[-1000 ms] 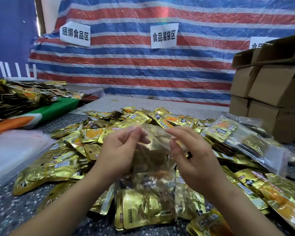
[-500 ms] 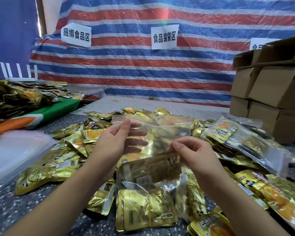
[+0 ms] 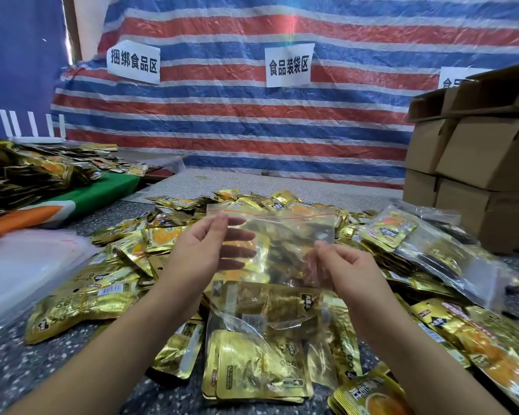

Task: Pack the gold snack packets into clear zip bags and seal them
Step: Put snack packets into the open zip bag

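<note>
Change: since a second ago the clear bag [image 3: 282, 235] is spread flat and upright between the hands, where it was bunched up; both hands sit wider apart.
Far left: empty clear bags [image 3: 27, 265] lie stacked at the table's left edge; beyond them a second heap of packets rests on a green board [image 3: 102, 196].
Left hand: left hand [image 3: 201, 253] holds the bag's left side, thumb in front, fingers seen through the plastic behind; it grips the bag.
Bag: held above the middle of the table [image 3: 18, 369], red zip line along the top, long axis running left to right, mouth up and away from the person. Whether the mouth is open I cannot tell.
Right hand: right hand [image 3: 351, 271] pinches the bag's lower right corner with curled fingers.
Packets: gold packets [image 3: 252, 363] lie heaped directly beneath the bag and around both wrists, the nearest stack just below the right wrist.
Key relation: the packets lie below and nearer than the mouth, so one hand probably has to let go; the right looks nearer that stack.
Right: a filled bag [image 3: 432, 253] lies on the heap; cartons [image 3: 477, 163] stand at the table's right edge.
</note>
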The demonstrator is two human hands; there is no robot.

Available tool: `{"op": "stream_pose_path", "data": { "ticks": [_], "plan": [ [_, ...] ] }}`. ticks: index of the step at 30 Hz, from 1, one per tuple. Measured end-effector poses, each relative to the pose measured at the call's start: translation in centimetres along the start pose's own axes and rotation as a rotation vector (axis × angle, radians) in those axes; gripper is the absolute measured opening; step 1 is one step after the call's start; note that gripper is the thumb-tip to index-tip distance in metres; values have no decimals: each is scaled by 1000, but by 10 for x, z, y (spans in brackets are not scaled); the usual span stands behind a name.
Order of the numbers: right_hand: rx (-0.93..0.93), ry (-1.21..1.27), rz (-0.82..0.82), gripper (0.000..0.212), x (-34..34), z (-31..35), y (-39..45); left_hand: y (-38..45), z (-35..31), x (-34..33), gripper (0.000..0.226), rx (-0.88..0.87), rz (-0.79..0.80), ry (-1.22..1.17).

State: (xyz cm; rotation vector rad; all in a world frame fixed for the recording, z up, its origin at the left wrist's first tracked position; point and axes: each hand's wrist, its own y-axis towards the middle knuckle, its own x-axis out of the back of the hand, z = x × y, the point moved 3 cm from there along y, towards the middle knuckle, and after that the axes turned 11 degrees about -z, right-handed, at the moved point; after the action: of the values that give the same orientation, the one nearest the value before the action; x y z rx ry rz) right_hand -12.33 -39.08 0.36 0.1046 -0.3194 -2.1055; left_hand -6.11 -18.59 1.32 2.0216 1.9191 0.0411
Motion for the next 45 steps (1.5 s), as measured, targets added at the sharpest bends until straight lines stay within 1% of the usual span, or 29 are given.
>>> {"op": "stream_pose_path", "data": {
  "ticks": [5, 7, 9, 10, 13, 15, 17, 19, 23, 24, 25, 26, 27, 28, 29, 30, 31, 33, 35, 36, 38, 41, 43, 45],
  "plan": [
    [-111, 29, -16, 46, 2, -5, 3, 2, -1, 2, 28, -32, -56, -7],
    [-119, 60, -8, 42, 2, -7, 4, 3, -2, 5, 27, -31, -69, -13],
    [-104, 111, 17, 34, 1, -6, 4, 3, -2, 6, 28, -23, -60, -12],
    [-81, 130, 34, 33, 1, -4, 5, 3, -2, 6, 29, -19, -51, -13],
    [5, 170, 66, 49, 4, 2, 15, 3, -2, 4, 30, -11, -29, -18],
    [24, 153, 103, 52, 4, 9, 20, 3, -2, 4, 30, -12, -24, -19],
    [44, 117, 106, 37, 2, 17, 26, 4, -2, 4, 31, -14, -19, -21],
    [35, 142, 44, 23, 0, 20, 32, 4, -3, 4, 32, -18, -18, -29],
    [5, 192, -56, 11, -8, 19, 36, 3, -5, 3, 34, -35, 1, -28],
    [29, 157, -89, 10, -9, 20, 36, 2, -5, 3, 35, -34, 9, -30],
    [93, 82, -137, 8, -9, 24, 35, 2, -5, 3, 35, -34, 14, -31],
    [206, -35, -196, 7, -10, 32, 34, 1, -5, 3, 35, -33, 17, -30],
    [356, -181, -234, 5, -11, 42, 32, 1, -5, 3, 35, -32, 19, -28],
    [517, -330, -237, 6, -16, 53, 29, 1, -6, 3, 35, -36, 21, -24],
    [667, -458, -200, 14, -23, 65, 26, 1, -7, 3, 35, -46, 25, -20],
    [780, -557, -125, 23, -32, 74, 22, 1, -7, 3, 35, -59, 27, -13],
    [841, -633, -25, 30, -42, 81, 21, 0, -8, 2, 35, -73, 28, -6],
    [832, -758, 188, 37, -60, 89, 20, 0, -9, 1, 35, -101, 27, 10],
    [774, -864, 347, 31, -75, 93, 21, -1, -10, 1, 35, -127, 13, 23],
    [758, -905, 389, 23, -80, 94, 22, -1, -11, 1, 34, -139, -4, 30],
    [757, -926, 403, 17, -85, 96, 23, 0, -10, 3, 28, -151, -51, 45],
    [695, -858, 396, 12, -85, 96, 27, 3, -9, 7, 16, -146, -129, 54],
    [663, -833, 402, 12, -84, 97, 28, 4, -9, 9, 13, -142, -160, 46],
    [649, -838, 411, 15, -84, 98, 27, 5, -9, 10, 14, -138, -156, 34]
  ]
}}
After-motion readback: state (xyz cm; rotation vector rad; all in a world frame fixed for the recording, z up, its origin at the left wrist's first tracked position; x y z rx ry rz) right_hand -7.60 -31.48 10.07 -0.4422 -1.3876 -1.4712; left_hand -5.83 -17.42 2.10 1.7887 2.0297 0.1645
